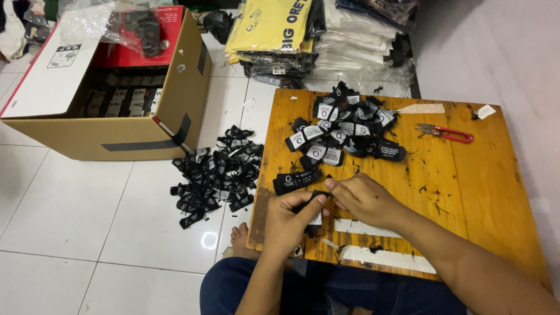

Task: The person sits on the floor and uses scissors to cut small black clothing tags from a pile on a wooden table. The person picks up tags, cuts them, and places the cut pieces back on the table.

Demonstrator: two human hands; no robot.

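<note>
Far off to the left of the left hand [287,220], a big cardboard box [116,137] stands open on the floor. Under both hands lies the wooden desk [466,192]. Beyond the right hand [363,198] sits a heap of black labels [344,131], with another pile [214,175] on the floor left of the left hand. Both hands pinch one black label [314,201] between thumb and fingers, their fingertips close together above the desk's near edge. Red snips [446,133] lie beyond the right hand, well apart.

My left hand [289,219] and right hand [364,198] pinch a black woven cloth label [315,201] over the rough, scuffed wooden board [466,186]; far left, a matt cardboard box [105,137] sits on glossy floor tiles [70,210].
</note>
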